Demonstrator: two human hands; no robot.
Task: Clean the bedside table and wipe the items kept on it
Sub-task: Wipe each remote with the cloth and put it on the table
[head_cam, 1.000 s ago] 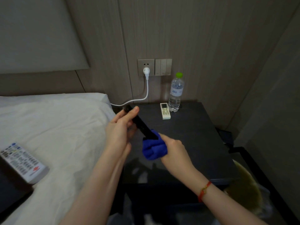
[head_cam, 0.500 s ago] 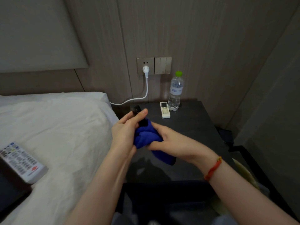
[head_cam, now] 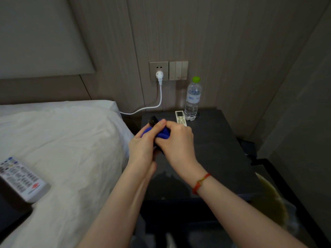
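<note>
Head view. 1 clear water bottle (head_cam: 192,100) with a green cap stands upright at the back of the dark bedside table (head_cam: 223,149), close to the wall; its water level cannot be told. Just left of it, a white remote (head_cam: 181,118) lies flat, long axis running from the wall toward the front edge, display end toward the wall.

Both hands are held above the left rear part of the table top. The left hand (head_cam: 143,149) is curled around a slim black object (head_cam: 153,120), thumb pressed along its upper side. Only the object's far tip shows, above the thumb; its long axis points up and away, toward the wall and slightly left. What the object is cannot be told.

The right hand (head_cam: 176,142) is clenched around a blue cloth (head_cam: 163,133), which is bunched against the black object just below its tip. Cloth and object touch; the lower length of the object is hidden by hands and cloth. A red cord bracelet (head_cam: 200,181) sits on the right wrist.

On the wall, a white plug (head_cam: 159,76) sits in a socket beside 3 switches; its cable runs down and left behind the bed (head_cam: 62,140). On the white bedding at the left lies 1 grey remote (head_cam: 19,178) with many buttons, well apart from the table.
</note>
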